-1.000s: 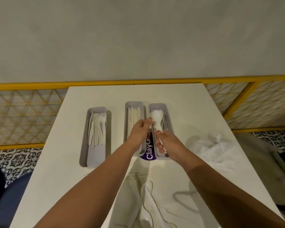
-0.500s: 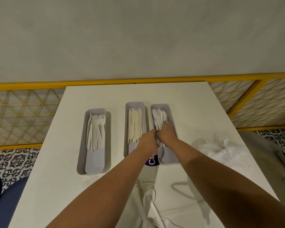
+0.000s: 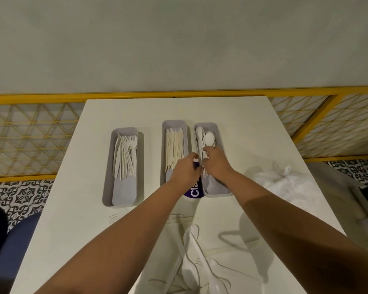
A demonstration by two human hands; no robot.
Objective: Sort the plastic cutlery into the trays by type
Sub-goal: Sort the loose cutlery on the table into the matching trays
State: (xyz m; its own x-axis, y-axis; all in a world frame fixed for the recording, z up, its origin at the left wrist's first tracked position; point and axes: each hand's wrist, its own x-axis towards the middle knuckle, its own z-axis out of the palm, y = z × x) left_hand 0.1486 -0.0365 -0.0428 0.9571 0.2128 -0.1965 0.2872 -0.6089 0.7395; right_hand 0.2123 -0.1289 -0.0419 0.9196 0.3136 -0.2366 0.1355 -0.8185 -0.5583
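Three grey trays stand side by side on the white tabletop (image 3: 244,124), centre of the frame: the left tray (image 3: 123,193) holds forks (image 3: 126,154), the middle tray (image 3: 174,122) holds knives (image 3: 174,148), and the right tray (image 3: 216,188) holds spoons (image 3: 207,139). Both hands meet over the lower half of the right tray. The right hand (image 3: 218,165) has its fingers (image 3: 209,149) curled down onto the spoon handles, gripping them. The left hand (image 3: 184,171) has its fingers curled at the left wall of that tray; whether they hold a handle or only touch the wall cannot be told.

Step in hand, by judgement: seating and aligning the spoons. Procedure: keep all bowls pointing toward the top of the frame, lower the handles flat onto the tray floor, square the bundle between both hands, then release without dragging a spoon over the wall into the knives.

The spoons are white, glossy plastic, with oval bowls that overlap at the upper end of the tray and thin handles partly hidden under the hands. More unsorted cutlery (image 3: 197,262) lies loose at the bottom centre of the frame, so the task is judged unfinished
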